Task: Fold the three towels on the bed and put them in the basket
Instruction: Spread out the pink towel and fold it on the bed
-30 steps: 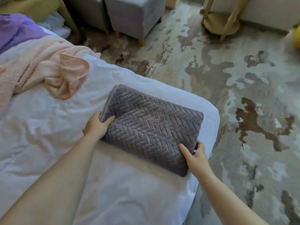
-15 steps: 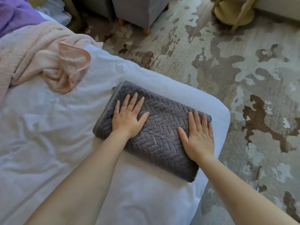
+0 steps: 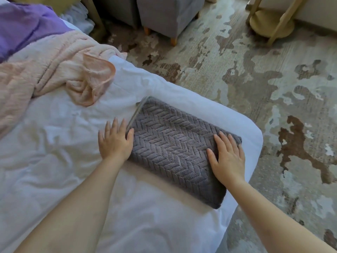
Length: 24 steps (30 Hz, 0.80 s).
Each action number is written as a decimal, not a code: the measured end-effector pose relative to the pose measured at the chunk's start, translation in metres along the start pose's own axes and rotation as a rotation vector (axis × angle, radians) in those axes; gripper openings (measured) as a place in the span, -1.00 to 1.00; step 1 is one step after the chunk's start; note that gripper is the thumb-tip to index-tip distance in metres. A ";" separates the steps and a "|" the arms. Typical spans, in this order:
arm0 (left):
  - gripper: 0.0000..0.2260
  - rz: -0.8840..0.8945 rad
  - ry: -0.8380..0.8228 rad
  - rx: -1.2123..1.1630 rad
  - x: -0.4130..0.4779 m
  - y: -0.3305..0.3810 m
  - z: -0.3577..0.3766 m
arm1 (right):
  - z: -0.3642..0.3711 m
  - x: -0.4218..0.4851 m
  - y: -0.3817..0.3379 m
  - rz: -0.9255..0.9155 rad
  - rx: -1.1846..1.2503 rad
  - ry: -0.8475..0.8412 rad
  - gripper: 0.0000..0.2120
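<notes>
Towel (image 3: 175, 148), grey, folded into a rectangle, lies flat on the bed (image 3: 54, 161) near its corner. Left hand (image 3: 114, 141), fingers straight, rests on the sheet at the towel's 9 o'clock edge, thumb touching it. Right hand (image 3: 228, 157), fingers straight, lies flat on its 3 o'clock end. Pink towel (image 3: 51, 70) lies crumpled at 10 o'clock, purple towel (image 3: 23, 26) beyond.

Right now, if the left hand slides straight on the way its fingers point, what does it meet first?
Only bare white sheet lies ahead of the left hand at first. Further on, it would probably meet the curled corner of the pink towel, or pass just beside it.
</notes>
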<state>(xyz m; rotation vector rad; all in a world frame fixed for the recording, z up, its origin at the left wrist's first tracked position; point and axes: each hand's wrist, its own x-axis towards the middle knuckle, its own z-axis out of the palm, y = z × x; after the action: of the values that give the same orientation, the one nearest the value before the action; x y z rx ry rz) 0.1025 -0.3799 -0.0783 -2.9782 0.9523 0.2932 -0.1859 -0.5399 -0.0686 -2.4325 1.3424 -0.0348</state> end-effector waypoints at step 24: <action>-0.45 -0.518 0.059 -0.114 -0.044 -0.247 0.032 | 0.079 0.062 -0.299 -0.597 0.218 -0.239 -0.73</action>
<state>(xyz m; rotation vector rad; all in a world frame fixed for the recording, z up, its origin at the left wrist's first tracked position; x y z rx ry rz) 0.2039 -0.1508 -0.1153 -3.2037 0.1438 0.2547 0.1068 -0.4222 -0.0555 -2.4596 0.4579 -0.0380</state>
